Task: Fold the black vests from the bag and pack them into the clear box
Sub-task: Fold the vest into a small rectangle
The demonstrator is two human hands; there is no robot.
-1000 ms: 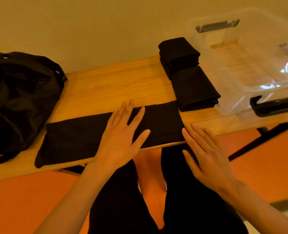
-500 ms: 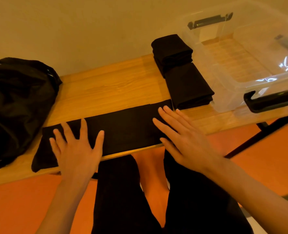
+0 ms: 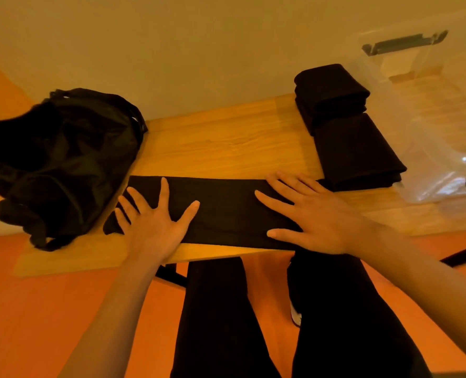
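Two hands (image 3: 155, 227) (image 3: 317, 216) flat on vest (image 3: 226, 211)

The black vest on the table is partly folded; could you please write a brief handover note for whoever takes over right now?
Hands: left hand and right hand both lie flat, fingers spread, pressing the vest strip near the table edge.
Things: folded vests sit beside the clear box; the bag lies at the left.
Done: some vests folded; this one folded into a long strip.
Left: fold the strip up, then pack everything into the box, where no vests show.
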